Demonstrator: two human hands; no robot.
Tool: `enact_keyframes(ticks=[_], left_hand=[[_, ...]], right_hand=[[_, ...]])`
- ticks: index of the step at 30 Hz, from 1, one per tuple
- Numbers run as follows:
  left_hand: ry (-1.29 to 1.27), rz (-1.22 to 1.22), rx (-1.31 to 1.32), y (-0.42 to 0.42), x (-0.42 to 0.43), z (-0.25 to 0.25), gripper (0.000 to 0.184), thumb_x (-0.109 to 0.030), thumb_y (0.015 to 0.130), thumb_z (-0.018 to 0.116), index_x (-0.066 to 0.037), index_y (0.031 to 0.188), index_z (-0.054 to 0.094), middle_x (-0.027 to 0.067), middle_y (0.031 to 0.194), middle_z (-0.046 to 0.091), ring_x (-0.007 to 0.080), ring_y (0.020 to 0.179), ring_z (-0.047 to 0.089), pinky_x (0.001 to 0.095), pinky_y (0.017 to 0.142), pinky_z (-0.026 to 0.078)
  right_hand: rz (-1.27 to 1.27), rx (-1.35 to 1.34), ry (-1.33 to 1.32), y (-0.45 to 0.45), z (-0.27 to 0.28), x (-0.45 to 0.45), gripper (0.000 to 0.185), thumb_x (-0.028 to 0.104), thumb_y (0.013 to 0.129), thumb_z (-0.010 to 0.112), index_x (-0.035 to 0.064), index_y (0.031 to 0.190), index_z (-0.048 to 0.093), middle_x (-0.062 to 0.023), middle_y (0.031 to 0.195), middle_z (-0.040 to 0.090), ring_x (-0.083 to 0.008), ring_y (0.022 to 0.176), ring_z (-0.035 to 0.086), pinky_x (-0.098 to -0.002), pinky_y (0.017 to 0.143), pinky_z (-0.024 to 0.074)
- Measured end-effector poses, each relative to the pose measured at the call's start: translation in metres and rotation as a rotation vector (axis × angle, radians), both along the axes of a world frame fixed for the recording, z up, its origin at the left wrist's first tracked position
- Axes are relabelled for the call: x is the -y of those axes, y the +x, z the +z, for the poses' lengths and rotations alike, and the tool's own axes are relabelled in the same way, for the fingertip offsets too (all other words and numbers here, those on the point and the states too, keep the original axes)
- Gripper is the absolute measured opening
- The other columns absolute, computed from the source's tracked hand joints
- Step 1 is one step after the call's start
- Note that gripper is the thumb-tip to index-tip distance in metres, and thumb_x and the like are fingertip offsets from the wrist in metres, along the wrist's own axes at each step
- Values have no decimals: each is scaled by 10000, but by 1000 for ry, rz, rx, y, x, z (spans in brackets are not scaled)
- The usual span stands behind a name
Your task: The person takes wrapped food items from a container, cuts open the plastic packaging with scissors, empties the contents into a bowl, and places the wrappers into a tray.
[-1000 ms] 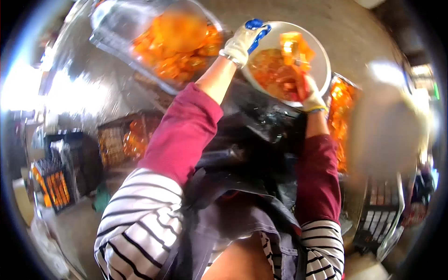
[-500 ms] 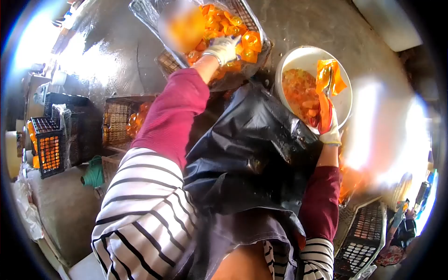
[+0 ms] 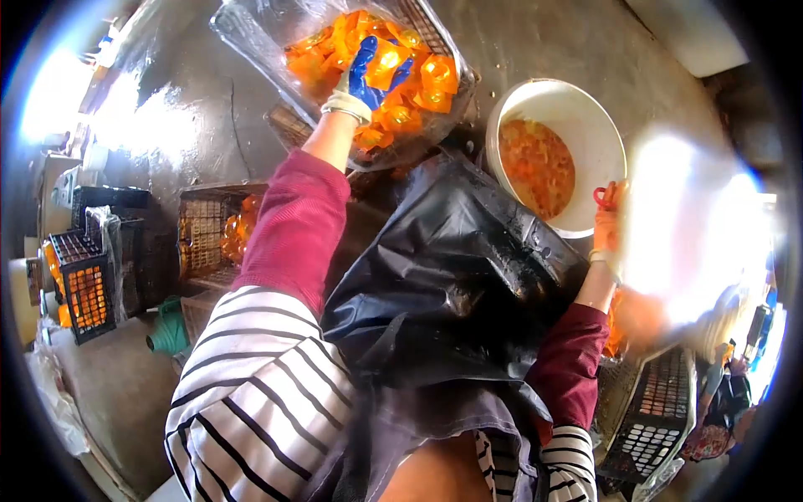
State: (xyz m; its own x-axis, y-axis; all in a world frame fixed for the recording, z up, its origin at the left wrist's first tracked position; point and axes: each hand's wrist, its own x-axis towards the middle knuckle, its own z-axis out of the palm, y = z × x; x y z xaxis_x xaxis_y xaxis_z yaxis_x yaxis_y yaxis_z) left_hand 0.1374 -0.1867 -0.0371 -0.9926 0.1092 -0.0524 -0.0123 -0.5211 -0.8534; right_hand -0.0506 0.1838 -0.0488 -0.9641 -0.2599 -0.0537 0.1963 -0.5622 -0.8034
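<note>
My left hand [image 3: 372, 77], in a blue and white glove, is closed on a shiny orange plastic packet [image 3: 388, 64]. It hovers over a plastic-lined crate [image 3: 280, 88] heaped with similar orange packets [image 3: 401, 119]. My right hand [image 3: 609, 224], in an orange and white glove, is at the near right rim of a white bucket [image 3: 600, 125]. Its fingers are closed on what look like scissors, with a red loop handle [image 3: 600, 197] showing; the blades are hidden. Inside the bucket lies a wet orange-red chunky mass [image 3: 537, 170].
A black apron [image 3: 452, 284] covers my lap. To the left stand a crate with orange items [image 3: 201, 230], a black crate [image 3: 86, 293] and a green object [image 3: 170, 325]. Another black crate [image 3: 657, 410] is at the lower right. Glare hides part of the right side.
My left hand has turned and now has an orange packet in its fingers. My right hand has moved right, from over the bucket to its rim; the orange piece at the tool's tip is gone.
</note>
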Motion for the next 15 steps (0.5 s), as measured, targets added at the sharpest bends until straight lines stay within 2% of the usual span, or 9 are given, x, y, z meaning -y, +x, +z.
enact_keyframes(ticks=[2, 4, 5, 7, 8, 11, 15], left_hand=[[-79, 46, 125, 4, -18, 24, 245, -153, 675, 492, -46, 888, 433, 108, 881, 451, 240, 786, 452, 323, 691, 402], [-654, 135, 377, -6, -51, 52, 236, -177, 685, 478, -37, 872, 443, 90, 841, 467, 210, 757, 463, 291, 652, 404], [-1194, 203, 554, -18, -71, 64, 231, -196, 691, 467, -30, 853, 456, 76, 809, 481, 180, 730, 474, 258, 619, 403], [-1915, 242, 720, -49, -90, 60, 242, -220, 692, 463, -19, 826, 474, 59, 750, 502, 143, 677, 490, 221, 580, 400], [-2109, 274, 706, -60, -97, 55, 254, -227, 684, 471, -13, 821, 477, 64, 742, 506, 143, 661, 493, 220, 575, 400], [-2166, 304, 562, -103, -119, 31, 292, -248, 660, 495, 5, 805, 485, 77, 717, 519, 144, 615, 502, 216, 560, 399], [-2338, 283, 562, -145, -133, -29, 301, -296, 686, 443, -34, 826, 490, 101, 768, 519, 165, 683, 508, 230, 577, 390]], right_hand=[[97, 30, 24, 13, 1, 18, 352, 240, 722, 383, -5, 973, 347, -119, 967, 405, -203, 868, 396, -289, 719, 335], [174, 54, 61, 18, 6, 26, 351, 252, 724, 384, -10, 956, 354, -125, 949, 417, -207, 843, 415, -294, 697, 352], [215, 66, 79, 20, 8, 29, 351, 258, 725, 385, -13, 947, 358, -128, 940, 424, -209, 831, 424, -297, 686, 361], [272, 88, 118, 21, 10, 33, 353, 269, 726, 386, -18, 930, 365, -134, 922, 436, -214, 806, 442, -302, 664, 378], [297, 99, 135, 23, 10, 33, 354, 275, 727, 387, -20, 922, 369, -137, 913, 442, -216, 794, 451, -305, 653, 387], [377, 72, 254, 23, 3, 35, 325, 248, 721, 403, -12, 915, 379, -120, 884, 449, -191, 731, 451, -286, 613, 386], [505, -10, 379, 25, -8, 31, 288, 211, 712, 426, -1, 906, 393, -97, 845, 459, -159, 648, 451, -262, 560, 384]])
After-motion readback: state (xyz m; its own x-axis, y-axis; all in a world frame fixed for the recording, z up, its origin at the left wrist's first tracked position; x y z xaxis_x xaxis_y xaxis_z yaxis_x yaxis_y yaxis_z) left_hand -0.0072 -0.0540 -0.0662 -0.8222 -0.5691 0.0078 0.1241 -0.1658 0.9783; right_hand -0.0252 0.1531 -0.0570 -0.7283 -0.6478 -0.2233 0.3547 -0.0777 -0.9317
